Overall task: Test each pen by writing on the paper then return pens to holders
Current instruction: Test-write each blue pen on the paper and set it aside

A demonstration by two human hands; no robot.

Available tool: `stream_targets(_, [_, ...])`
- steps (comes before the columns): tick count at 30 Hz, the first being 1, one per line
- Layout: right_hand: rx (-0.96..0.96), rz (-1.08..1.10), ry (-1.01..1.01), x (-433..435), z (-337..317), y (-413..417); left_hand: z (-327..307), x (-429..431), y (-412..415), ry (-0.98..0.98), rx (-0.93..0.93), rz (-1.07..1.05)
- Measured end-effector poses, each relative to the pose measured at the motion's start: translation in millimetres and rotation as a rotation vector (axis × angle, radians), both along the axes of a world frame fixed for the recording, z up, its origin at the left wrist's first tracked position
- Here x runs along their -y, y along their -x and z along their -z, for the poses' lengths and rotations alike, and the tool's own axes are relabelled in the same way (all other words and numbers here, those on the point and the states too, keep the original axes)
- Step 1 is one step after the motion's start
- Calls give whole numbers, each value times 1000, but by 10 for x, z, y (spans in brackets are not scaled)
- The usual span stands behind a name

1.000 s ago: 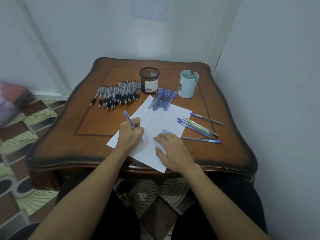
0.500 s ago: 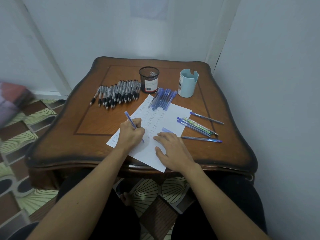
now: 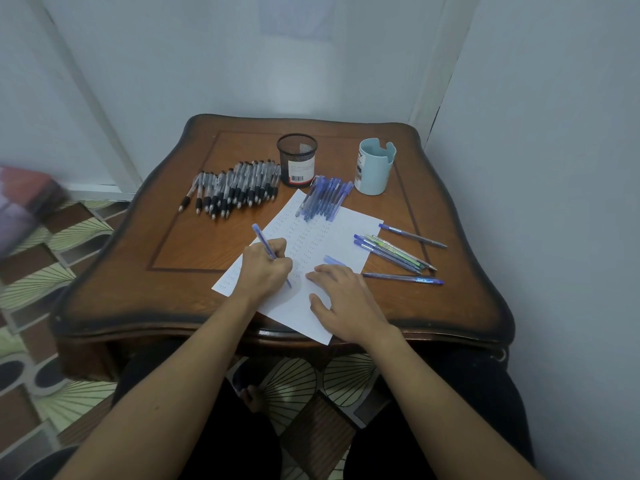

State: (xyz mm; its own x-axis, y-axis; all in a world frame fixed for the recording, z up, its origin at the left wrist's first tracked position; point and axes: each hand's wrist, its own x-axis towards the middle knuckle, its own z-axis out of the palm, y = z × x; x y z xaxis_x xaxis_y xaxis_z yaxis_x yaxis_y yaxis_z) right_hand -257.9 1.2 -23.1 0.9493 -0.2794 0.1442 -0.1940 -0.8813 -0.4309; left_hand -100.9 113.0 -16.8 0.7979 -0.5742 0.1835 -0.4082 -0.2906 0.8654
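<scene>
Gripping blue pen (image 3: 265,245), left hand (image 3: 265,270) on paper (image 3: 349,226); right hand (image 3: 346,301) flat.

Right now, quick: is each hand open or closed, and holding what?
Left hand: closed round a blue pen, tip down on the paper.
Right hand: open, fingers flat on the paper.
</scene>
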Motion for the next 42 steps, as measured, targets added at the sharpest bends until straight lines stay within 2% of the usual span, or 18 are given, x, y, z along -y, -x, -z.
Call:
stream_targets(5, [-25, 2, -14, 0, -38, 1, -37, -8, 24, 29, 5, -8])
stream_targets(12, [-76, -8, -47, 17, -121, -8, -38, -39, -4, 168, -136, -15])
stream_targets(16, [-62, 38, -208, 43, -162, -12, -115, -45, -3, 201, -277, -2])
stream_targets(19, [42, 97, -330, 48, -205, -7, -85, -57, -103, 229, -385, 17])
stream_targets(22, [75, 279, -91, 70, -229, -45, -91, -50, -189, 334, -550, 34])
stream_targets(24, [-47, 408, 67, 107, -248, -69, -139, -36, -193, 382, -629, 30])
stream_targets(27, [-177, 442, 126, 152, -272, -100, -189, -15, -168, 376, -621, -35])
stream_targets(31, [-110, 469, 74, 145, -323, -125, -252, 23, -38, 334, -545, -3])
stream_targets(35, [2, 517, -86, 107, -327, -120, -307, 71, 55, 342, -453, 21])
stream_targets(42, [55, 548, -198, 54, -356, -85, -364, 133, 114, 327, -431, -2])
